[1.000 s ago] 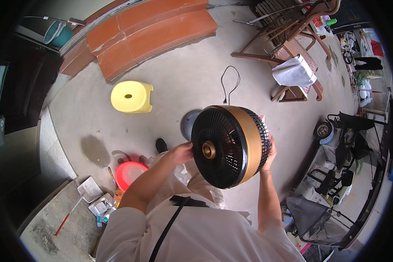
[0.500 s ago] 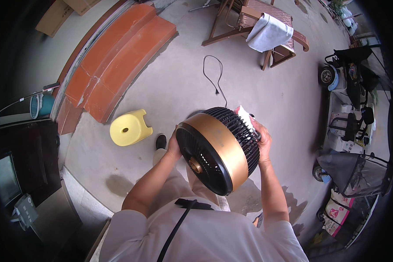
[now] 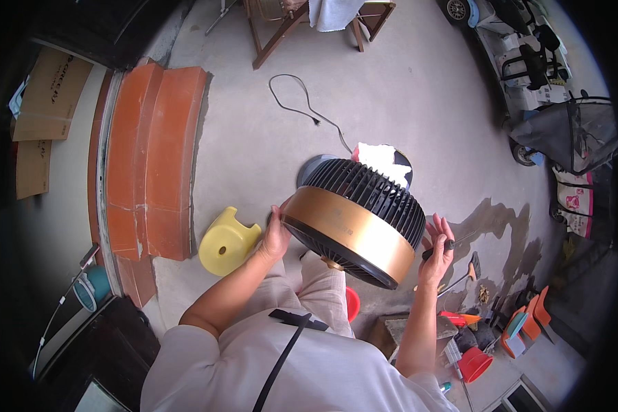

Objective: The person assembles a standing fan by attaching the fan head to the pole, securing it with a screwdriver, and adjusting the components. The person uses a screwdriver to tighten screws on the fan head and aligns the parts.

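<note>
I hold a round fan (image 3: pixel 353 223) with a gold band and black grille over my lap, tilted so its front faces down toward me. My left hand (image 3: pixel 276 237) grips the fan's left rim. My right hand (image 3: pixel 438 248) is at the fan's right rim, fingers partly spread, with a dark-handled tool (image 3: pixel 434 250) lying across its palm. Behind the fan sits a dark round base (image 3: pixel 316 167) with a white cloth (image 3: pixel 381 156) on it.
A yellow plastic stool (image 3: pixel 226 240) stands at my left, beside orange-red steps (image 3: pixel 151 158). A black power cord (image 3: pixel 302 110) lies on the concrete. A red bucket (image 3: pixel 351 302) is by my knee. Tools and red containers (image 3: pixel 474 343) clutter the lower right. A wooden chair (image 3: pixel 288 20) stands beyond.
The fan has tipped from facing up to facing down and sideways. My right hand has slid off the grille to the right rim. The view has swung round.
</note>
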Demonstrator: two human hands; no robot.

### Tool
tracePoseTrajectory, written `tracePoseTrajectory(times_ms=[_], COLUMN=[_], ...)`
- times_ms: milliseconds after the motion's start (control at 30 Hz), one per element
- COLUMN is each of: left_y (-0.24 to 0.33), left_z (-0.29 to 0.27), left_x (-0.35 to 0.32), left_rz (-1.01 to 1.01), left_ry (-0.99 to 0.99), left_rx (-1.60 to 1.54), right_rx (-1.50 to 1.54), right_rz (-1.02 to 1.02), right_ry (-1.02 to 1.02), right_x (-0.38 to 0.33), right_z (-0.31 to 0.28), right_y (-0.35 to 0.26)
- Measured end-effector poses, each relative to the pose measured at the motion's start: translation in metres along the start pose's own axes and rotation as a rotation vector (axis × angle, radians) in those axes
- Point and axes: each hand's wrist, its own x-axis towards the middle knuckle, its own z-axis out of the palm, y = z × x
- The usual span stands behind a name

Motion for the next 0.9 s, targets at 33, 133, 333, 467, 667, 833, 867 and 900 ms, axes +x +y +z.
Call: tracePoseTrajectory(times_ms=[33, 133, 333, 467, 667, 833, 867, 900], left_y=[0.003, 0.011, 0.021, 0.021, 0.029, 0.038, 0.047, 0.048], left_z=[-0.001, 0.001, 0.029, 0.025, 0.014, -0.020, -0.036, -0.042], left_x=[0.002, 0.005, 0.019, 0.028, 0.032, 0.038, 0.046, 0.050], left_rz=[-0.011, -0.009, 0.165, 0.230, 0.415, 0.517, 0.498, 0.573], left_ry=[-0.023, -0.011, 0.169, 0.110, -0.064, -0.246, -0.328, -0.495], left_rx=[0.034, 0.065, 0.108, 0.161, 0.408, 0.553, 0.553, 0.583], right_rx=[0.046, 0.187, 0.215, 0.217, 0.424, 0.548, 0.473, 0.543], right_rz=[0.012, -0.056, -0.146, -0.221, -0.265, -0.376, -0.460, -0.482], right_ry=[-0.001, 0.005, 0.086, 0.127, 0.154, 0.108, 0.111, 0.114], right_x=[-0.022, -0.064, -0.058, -0.051, -0.067, -0.086, -0.085, -0.084], right_z=[0.002, 0.018, 0.052, 0.051, 0.050, 0.065, 0.068, 0.074], right_y=[0.008, 0.036, 0.039, 0.046, 0.074, 0.126, 0.133, 0.139])
